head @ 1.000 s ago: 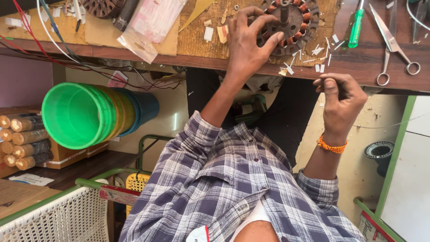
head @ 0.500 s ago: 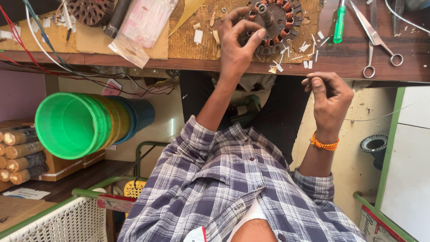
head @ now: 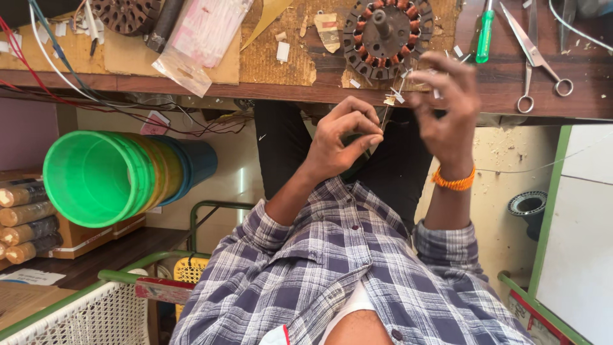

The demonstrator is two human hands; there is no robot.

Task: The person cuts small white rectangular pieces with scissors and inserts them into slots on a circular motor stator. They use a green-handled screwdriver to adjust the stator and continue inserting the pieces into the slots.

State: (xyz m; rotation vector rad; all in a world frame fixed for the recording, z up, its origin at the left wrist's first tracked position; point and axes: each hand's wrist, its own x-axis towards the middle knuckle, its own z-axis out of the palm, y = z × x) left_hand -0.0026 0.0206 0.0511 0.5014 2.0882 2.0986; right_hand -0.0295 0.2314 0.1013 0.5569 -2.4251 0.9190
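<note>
While our left hand pinches a thin wire just below the stator, our right hand hovers beside it, fingers loosely curled, blurred, grip unclear. Stator lies on the bench near its edge. Green screwdriver and scissors right of stator; green bucket far left, below.

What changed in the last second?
The left hand came off the round motor stator and dropped below the bench edge, now pinching a thin wire. The right hand rose beside it, near the small paper slips at the bench edge. The stator, green screwdriver, scissors and stacked buckets stayed put.
</note>
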